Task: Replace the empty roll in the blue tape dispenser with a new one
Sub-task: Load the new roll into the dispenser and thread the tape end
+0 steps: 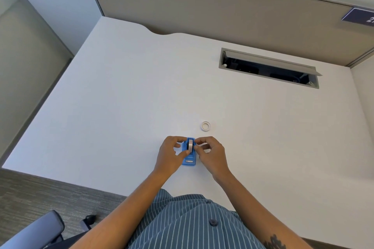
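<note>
A blue tape dispenser (191, 160) lies on the white desk (121, 97), its metal cutter end toward me. A grey-white tape roll (190, 144) stands on edge in its cradle. My left hand (172, 153) grips the dispenser's left side, thumb near the roll. My right hand (210, 151) pinches at the roll's right side with fingertips. A small empty white core ring (205, 126) lies flat on the desk, beyond and right of the dispenser.
An open cable tray slot (269, 68) is recessed in the desk at the back right. A beige partition wall (202, 6) backs the desk. An office chair armrest (40, 226) shows at lower left over carpet.
</note>
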Motion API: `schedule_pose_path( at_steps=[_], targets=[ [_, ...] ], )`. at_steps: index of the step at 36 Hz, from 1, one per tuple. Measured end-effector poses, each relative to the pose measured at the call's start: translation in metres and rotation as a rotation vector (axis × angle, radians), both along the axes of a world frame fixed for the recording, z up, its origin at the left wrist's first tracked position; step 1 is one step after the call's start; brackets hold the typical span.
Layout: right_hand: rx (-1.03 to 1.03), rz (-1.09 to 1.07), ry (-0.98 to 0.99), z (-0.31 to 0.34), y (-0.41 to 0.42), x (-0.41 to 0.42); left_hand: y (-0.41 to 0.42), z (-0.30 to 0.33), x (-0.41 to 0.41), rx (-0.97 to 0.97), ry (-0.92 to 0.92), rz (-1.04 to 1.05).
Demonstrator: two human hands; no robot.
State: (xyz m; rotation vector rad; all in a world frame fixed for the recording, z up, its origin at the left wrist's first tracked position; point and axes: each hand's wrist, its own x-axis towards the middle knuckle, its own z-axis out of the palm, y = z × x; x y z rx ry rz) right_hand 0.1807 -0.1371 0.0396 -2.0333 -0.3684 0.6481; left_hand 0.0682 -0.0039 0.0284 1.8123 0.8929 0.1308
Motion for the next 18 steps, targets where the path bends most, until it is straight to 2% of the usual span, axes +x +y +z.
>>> schedule_pose_path(
  at_steps=[18],
  targets=[
    [-0.047,0.214,-0.081,-0.0062,0.0066,0.0000,-0.0010,-0.0018,-0.0053,0.003,-0.003,-0.027]
  ],
)
